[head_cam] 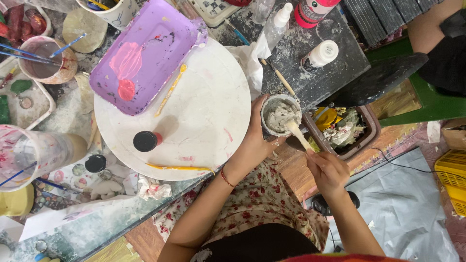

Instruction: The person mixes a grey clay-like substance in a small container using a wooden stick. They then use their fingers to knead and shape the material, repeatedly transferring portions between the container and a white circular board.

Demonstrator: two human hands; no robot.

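Note:
My left hand (255,138) grips a small round cup (268,123) of thick grey-white paste at the table's edge. My right hand (327,170) holds a flat wooden stick (297,133) whose tip is sunk in the paste. A thin red bracelet circles my left wrist. Just left of the cup lies a big white round board (204,121) smeared with faint pink. On the board rest a purple tray (150,53) with pink and red paint, a yellow-handled brush (170,90), a black-capped red paint bottle (146,140) and a second yellow brush (179,168).
A brown bin of crumpled scraps (342,128) sits right of the cup. White squeeze bottles (320,54) and a rag (250,58) lie behind it. Water cups with brushes (46,58) crowd the left. Another person's arm (432,29) is at top right; a yellow crate (454,179) sits on the floor.

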